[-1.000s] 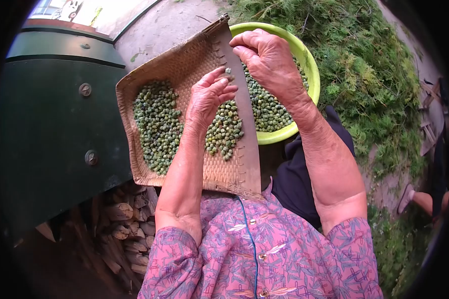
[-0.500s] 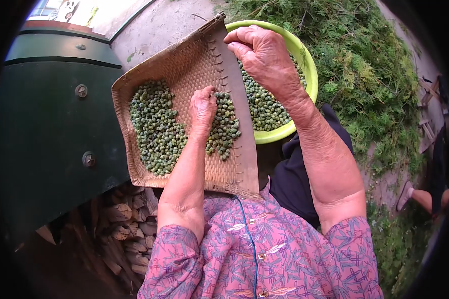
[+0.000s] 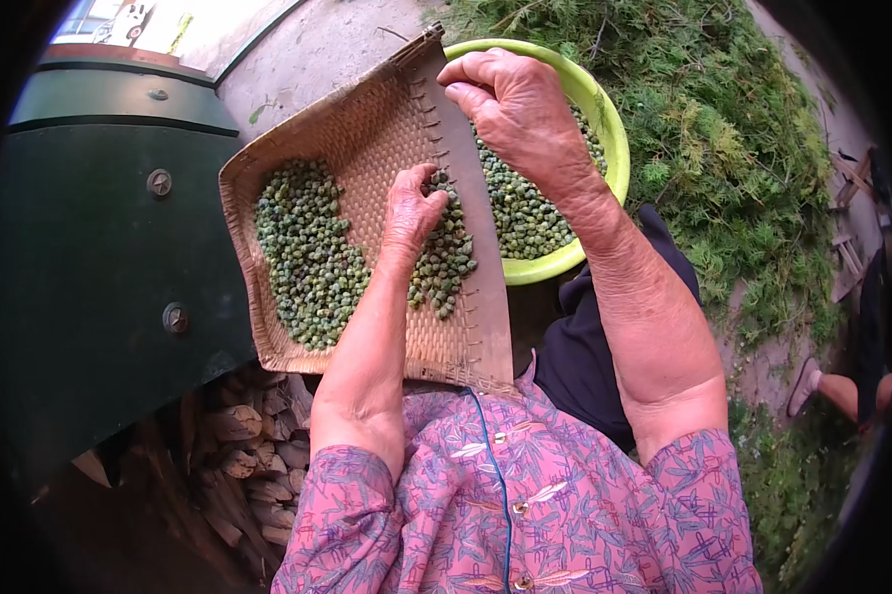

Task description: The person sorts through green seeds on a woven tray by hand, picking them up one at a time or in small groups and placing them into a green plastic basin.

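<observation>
A woven winnowing basket (image 3: 376,129) rests against my lap, tilted, with a flat strip stitched along its right edge. Small round green cones or berries (image 3: 307,257) cover its left side, and a smaller pile (image 3: 446,259) lies near the strip. Above this smaller pile is my left hand (image 3: 412,210), its thumb and forefinger apart and nothing visible in them. My right hand (image 3: 520,114) is raised over the strip and a yellow-green basin (image 3: 619,148). Its fingers are curled close to the thumb; whatever they may hold is hidden. More green cones lie in the basin, partly behind my right hand.
Cut evergreen branches (image 3: 713,129) spread over the ground to the right. A dark green metal panel (image 3: 90,257) with star studs stands at the left, with split firewood (image 3: 253,436) below it. Another person's foot (image 3: 805,386) shows at the right edge.
The thumb and forefinger of my left hand have spread apart, and the hand has turned slightly over the small pile. My right hand has shifted a little to the left, still raised.
</observation>
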